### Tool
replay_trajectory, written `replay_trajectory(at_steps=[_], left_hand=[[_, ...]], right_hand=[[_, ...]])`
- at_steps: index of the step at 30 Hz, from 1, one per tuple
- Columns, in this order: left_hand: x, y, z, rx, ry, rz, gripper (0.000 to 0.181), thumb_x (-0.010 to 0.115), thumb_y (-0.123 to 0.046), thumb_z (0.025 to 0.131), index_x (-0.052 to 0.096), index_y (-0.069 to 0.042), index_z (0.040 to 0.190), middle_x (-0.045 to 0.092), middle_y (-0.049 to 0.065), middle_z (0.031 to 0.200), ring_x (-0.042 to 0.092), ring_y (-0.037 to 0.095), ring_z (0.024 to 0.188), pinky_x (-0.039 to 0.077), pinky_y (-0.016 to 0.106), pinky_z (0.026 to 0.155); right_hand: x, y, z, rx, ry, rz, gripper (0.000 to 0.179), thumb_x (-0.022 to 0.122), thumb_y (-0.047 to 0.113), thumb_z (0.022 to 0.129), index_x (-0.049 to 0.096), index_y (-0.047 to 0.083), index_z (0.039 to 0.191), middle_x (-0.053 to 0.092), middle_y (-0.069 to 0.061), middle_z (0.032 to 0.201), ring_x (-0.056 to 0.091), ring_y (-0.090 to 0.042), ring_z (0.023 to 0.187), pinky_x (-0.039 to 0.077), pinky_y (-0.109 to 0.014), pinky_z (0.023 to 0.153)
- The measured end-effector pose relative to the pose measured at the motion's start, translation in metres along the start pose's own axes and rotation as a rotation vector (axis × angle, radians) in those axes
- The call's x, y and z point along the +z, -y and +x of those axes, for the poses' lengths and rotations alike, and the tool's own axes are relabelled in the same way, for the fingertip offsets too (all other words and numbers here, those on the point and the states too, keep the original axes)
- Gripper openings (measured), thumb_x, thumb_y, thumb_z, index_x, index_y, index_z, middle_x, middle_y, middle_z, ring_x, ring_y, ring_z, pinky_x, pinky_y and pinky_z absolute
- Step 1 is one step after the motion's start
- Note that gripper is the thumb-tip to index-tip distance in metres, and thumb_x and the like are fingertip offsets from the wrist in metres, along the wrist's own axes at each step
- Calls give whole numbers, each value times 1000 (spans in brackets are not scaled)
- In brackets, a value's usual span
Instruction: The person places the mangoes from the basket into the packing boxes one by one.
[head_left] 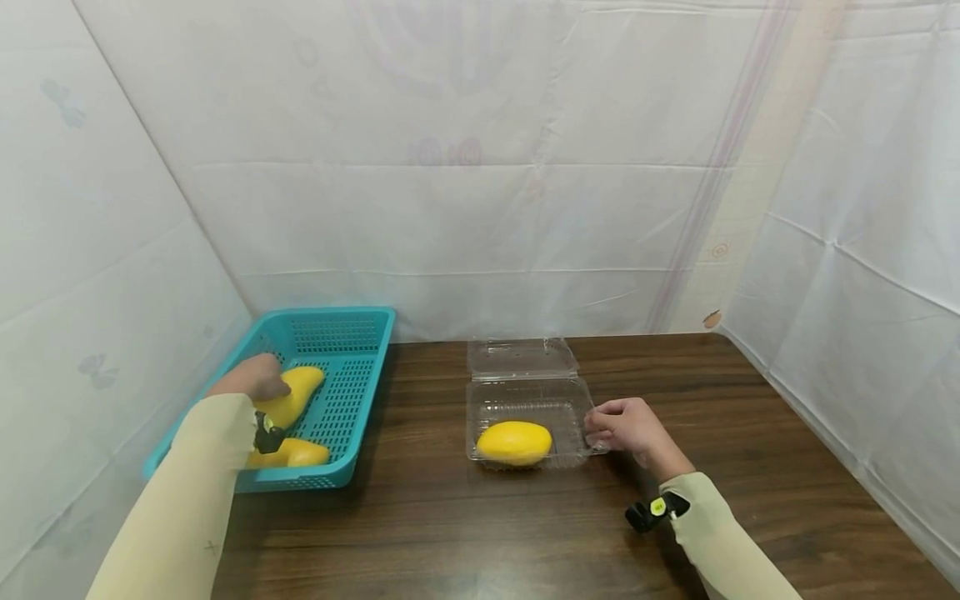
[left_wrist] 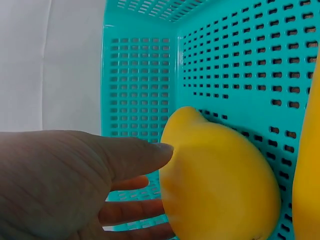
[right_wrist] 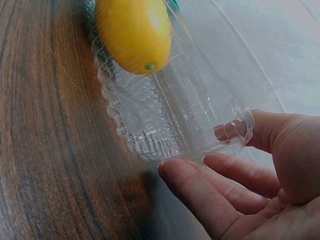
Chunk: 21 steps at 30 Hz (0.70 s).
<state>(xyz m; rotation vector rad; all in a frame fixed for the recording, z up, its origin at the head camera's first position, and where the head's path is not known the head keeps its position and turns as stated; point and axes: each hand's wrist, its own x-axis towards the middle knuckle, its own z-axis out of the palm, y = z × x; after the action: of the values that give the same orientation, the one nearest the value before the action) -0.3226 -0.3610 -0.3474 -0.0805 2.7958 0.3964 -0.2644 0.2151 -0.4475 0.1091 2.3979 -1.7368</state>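
Observation:
My left hand [head_left: 253, 379] reaches into a turquoise basket [head_left: 360, 392]. In the left wrist view its thumb tip touches a yellow mango [left_wrist: 215, 180]; the fingers extend beside the fruit, their tips partly hidden behind it. The head view shows a mango [head_left: 303, 387] by the hand and a second mango [head_left: 303, 452] nearer the basket's front. My right hand [head_left: 626, 432] pinches the right side of a clear plastic container [head_left: 577, 408], thumb inside the wall and fingers outside. One mango [head_left: 515, 442] lies in the container's front left, its stem spot visible in the right wrist view.
The container's clear lid [head_left: 521, 358] stands folded back, close to the white sheet [head_left: 487, 208] behind. Similar sheets hang at both sides. Dark wooden tabletop [head_left: 427, 517] lies between basket and container.

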Motion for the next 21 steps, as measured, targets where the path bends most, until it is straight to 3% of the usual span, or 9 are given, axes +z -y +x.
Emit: replay_trajectory(at_steps=[5,10,17,21], left_hand=[[0,4,1,-38,4,-28,28,60,-12,95,60,12,108,64,23,97,58,33,87,52,48,79],[0,9,3,-6,3,-10,30,61,-14,95,63,13,107,66,26,100,61,34,89,55,51,82],[2,16,4,17,5,-4,22,60,-18,97,66,1,88,58,11,81,54,26,78,48,37,71],[3,17,2,19,3,-3,26,62,-23,98,67,1,90,57,10,81,54,26,79,47,36,71]], right_hand=[[0,-1,0,-3,-4,-13,29,65,10,98,70,-12,115,78,-19,100,75,-18,79,60,-25,63],[0,-1,0,-8,0,-3,29,63,9,98,70,-13,115,77,-18,99,74,-15,78,59,-24,63],[0,0,0,-4,6,2,29,63,10,98,69,-13,116,77,-19,100,70,-13,76,59,-24,63],[0,-1,-1,-2,8,-4,31,64,12,99,69,-12,117,77,-20,103,66,-11,74,58,-24,63]])
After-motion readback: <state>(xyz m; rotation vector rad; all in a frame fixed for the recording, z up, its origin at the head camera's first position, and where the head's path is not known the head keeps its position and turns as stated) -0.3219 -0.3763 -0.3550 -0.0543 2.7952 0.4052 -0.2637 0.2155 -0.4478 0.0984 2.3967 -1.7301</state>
